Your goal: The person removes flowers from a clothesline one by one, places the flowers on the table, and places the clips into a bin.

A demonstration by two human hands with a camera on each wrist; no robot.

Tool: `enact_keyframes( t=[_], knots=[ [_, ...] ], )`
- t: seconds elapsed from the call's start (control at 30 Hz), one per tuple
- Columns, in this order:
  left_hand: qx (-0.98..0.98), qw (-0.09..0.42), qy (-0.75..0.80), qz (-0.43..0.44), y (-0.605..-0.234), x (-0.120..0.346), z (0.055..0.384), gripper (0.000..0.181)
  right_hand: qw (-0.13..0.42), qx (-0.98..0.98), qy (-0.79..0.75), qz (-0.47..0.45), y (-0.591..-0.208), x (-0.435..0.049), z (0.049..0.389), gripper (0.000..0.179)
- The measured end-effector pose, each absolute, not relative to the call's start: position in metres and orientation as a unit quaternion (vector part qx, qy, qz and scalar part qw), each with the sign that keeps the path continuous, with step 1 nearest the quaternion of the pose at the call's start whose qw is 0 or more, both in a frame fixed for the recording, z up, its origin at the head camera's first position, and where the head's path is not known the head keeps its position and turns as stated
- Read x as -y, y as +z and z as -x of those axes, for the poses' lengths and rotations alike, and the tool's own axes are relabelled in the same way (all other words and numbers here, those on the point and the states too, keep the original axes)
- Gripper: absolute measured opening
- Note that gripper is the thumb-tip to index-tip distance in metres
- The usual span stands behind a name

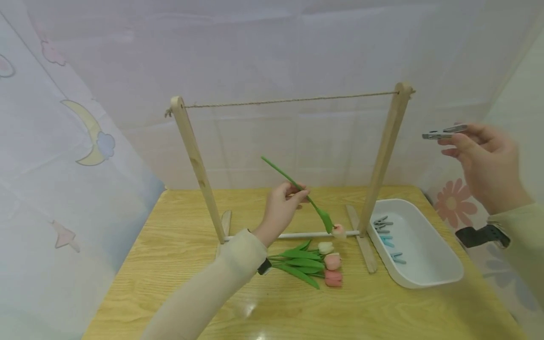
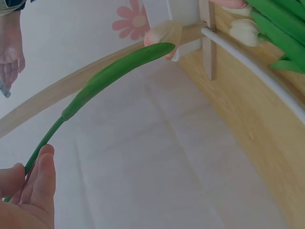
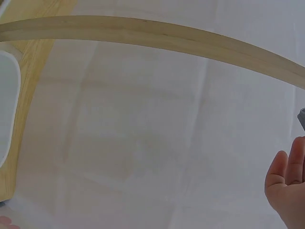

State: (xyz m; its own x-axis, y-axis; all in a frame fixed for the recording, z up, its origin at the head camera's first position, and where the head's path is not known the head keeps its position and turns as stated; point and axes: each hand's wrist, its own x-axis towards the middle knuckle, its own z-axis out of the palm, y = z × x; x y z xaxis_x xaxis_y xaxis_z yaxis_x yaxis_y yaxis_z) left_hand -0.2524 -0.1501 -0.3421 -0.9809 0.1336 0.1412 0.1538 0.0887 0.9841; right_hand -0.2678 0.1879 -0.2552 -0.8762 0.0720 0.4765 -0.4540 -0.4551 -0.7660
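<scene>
My left hand [image 1: 285,208] pinches the green stem of a pale pink tulip [image 1: 325,219] between thumb and fingers. The tulip slants down to the right, its blossom lowest, inside the wooden frame; the left wrist view shows its long leaf [image 2: 109,78]. Off to the right of the frame, my right hand [image 1: 488,160] holds a grey clothespin [image 1: 444,132] in the air, its tip pointing left. Only a bit of that clothespin [image 3: 302,118] shows in the right wrist view. A twine line [image 1: 293,100] runs between the frame's two posts, with nothing hanging on it.
Several tulips [image 1: 306,264] lie on the wooden table [image 1: 170,293] in front of the frame's white bottom bar [image 1: 297,235]. A white tray [image 1: 433,255] stands right of the right post [image 1: 386,151], with grey and blue clothespins [image 1: 384,238] along its left side.
</scene>
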Motion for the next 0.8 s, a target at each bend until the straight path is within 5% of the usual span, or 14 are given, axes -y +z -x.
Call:
enact_keyframes(
  t=[0.43, 0.8],
  knots=[
    [0.722, 0.025, -0.687, 0.075, -0.363, 0.165, 0.241, 0.019, 0.176, 0.601, 0.770, -0.125, -0.287, -0.206, 0.255, 0.018],
    [0.703, 0.021, -0.710, 0.040, -0.381, 0.173, 0.236, 0.022, 0.135, 0.604, 0.781, -0.088, -0.315, -0.214, 0.246, 0.021]
  ],
)
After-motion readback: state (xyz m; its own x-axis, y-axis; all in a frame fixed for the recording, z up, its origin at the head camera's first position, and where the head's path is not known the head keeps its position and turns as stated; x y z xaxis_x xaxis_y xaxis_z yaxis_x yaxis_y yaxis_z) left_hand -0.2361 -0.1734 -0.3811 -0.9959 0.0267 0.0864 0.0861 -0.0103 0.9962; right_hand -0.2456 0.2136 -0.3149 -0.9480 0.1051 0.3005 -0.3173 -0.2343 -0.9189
